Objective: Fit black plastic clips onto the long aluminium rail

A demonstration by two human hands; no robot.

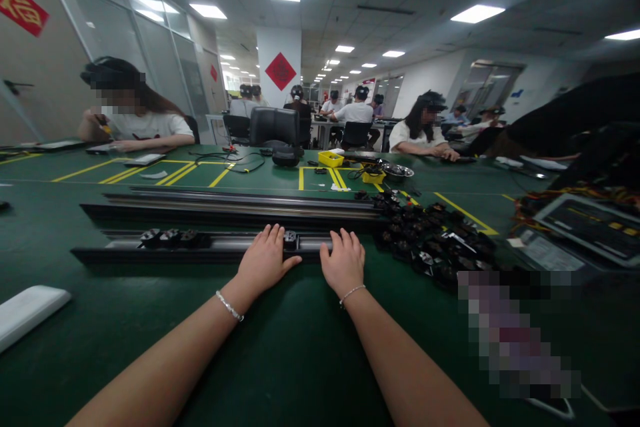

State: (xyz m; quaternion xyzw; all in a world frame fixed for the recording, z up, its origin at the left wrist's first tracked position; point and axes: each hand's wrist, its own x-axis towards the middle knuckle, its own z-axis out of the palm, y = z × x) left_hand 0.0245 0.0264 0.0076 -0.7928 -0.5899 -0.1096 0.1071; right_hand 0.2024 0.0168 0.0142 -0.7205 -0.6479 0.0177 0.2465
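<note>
A long black rail-like channel (115,255) lies across the green table in front of me. My left hand (263,258) rests over it, fingers stretched across and thumb pointing right. To its right, my right hand (345,260) lies over the channel's right part, fingers extended and slightly bent. Between the hands, a small black module with a pale round top (291,240) sits in the channel, close to my left fingers. Several similar black modules (170,237) stand in the channel's left part. My palms hide some of the channel.
Behind lie more long black rails (225,212). A heap of small black parts (430,240) covers the right, beside a grey device (590,230). A white object (30,313) lies at left. Yellow trays (331,159) stand farther back. Several people sit around the tables.
</note>
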